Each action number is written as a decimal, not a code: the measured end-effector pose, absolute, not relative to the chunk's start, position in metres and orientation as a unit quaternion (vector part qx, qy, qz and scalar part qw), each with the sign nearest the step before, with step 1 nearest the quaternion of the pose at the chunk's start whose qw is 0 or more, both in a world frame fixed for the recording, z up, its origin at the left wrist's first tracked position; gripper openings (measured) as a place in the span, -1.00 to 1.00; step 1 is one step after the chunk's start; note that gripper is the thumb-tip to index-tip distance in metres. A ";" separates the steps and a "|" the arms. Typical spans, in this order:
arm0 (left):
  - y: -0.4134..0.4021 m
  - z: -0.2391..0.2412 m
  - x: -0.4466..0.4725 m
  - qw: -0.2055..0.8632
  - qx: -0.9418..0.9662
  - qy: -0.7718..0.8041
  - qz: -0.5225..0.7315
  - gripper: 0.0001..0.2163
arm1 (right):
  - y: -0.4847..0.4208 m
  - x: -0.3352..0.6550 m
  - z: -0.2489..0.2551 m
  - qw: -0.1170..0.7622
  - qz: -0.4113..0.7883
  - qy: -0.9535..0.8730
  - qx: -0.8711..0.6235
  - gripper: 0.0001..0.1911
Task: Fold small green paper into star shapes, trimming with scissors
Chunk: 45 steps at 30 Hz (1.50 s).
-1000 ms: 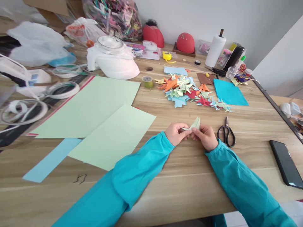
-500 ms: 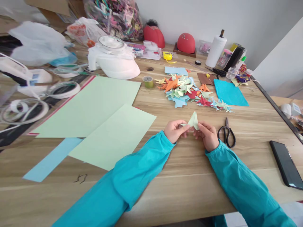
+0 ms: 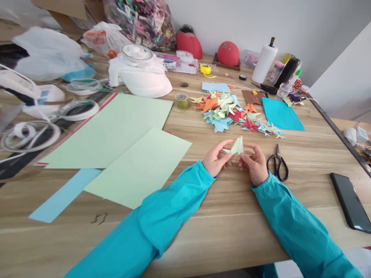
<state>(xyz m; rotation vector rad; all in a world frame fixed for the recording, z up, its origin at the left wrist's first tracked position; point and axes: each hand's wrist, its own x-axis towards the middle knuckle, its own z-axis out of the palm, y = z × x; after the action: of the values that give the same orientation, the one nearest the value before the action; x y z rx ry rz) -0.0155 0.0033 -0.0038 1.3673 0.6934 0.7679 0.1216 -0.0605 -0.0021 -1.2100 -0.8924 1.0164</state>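
Tabletop (image 3: 223,231): folded paper (image 3: 238,146) between fingers (image 3: 224,159).

Long, loose turquoise sleeves (image 3: 153,218), wrinkled and faintly glossy, with snug gathered cuffs (image 3: 207,170).

Between the left hand (image 3: 215,159) and right hand (image 3: 254,165), the figure (image 3: 237,146) is matt, creased paper. Beyond them, the pile (image 3: 222,108) is matt paper too; to their left, the sheets (image 3: 142,166) are smooth paper. Right of the right hand, the scissors (image 3: 278,155) are metal-bladed and the phone (image 3: 352,200) glossy. Beneath both hands, the table (image 3: 223,231) is smooth, wood-grained.
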 end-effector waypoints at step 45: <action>0.002 -0.003 -0.015 0.658 0.582 0.324 0.351 -0.65 | -0.061 0.118 -0.004 0.587 0.424 -0.429 -0.539 -0.66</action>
<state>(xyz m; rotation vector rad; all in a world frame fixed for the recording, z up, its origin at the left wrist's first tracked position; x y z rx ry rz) -0.0147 0.0017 -0.0035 1.3185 0.7328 0.7939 0.1185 -0.0608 -0.0043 -1.2562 -1.0005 0.9888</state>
